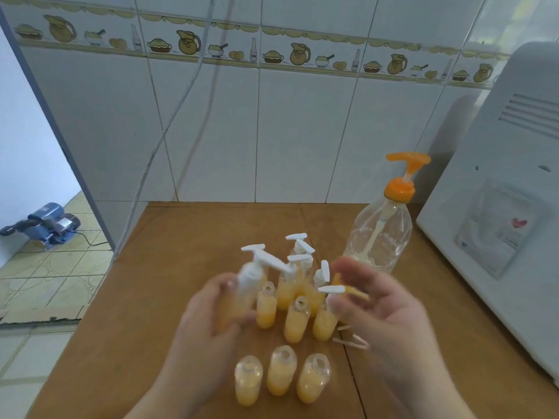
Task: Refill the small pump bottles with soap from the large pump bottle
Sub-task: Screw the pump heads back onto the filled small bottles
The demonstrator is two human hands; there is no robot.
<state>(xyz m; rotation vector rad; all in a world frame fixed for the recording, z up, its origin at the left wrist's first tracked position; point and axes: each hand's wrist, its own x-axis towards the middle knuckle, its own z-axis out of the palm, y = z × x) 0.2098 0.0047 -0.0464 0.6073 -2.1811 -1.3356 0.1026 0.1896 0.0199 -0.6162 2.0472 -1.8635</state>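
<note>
Orange soap fills most of the small pump bottles (pixel 298 285) clustered mid-table in the head view, the only one there is. The left hand (pixel 208 309) has its fingers curled round one capped small bottle (pixel 242 294), lifted and tilted, its white pump head up. The right hand (pixel 372 300) is blurred with motion; its fingers look loosely spread just beside a white pump top (pixel 331 289), and whether they pinch it I cannot tell.

Three uncapped bottles (pixel 279 375) stand in a front row nearest the person, with more open ones just behind. My judgement is that the crowding is the main risk: either wrist passing over that front row could knock an open bottle down and spill soap (they stand nearly touching, so one fall could take its neighbours). The tilted bottle could also clip the pump heads beside it. What looks like loose pump parts (pixel 352 340) lies on the table by the right hand, where it could be swept off. The large pump bottle (pixel 382 228) with its orange pump stands behind to the right, looking nearly empty, so it may run out.

Beneath everything is a brown wooden table (pixel 169 267). Behind it rises a white tiled wall (pixel 287 131) with a painted border of jugs. A white appliance (pixel 499 192) sits at the right, and a blue motor (pixel 48 223) rests on the tiled floor at left.
</note>
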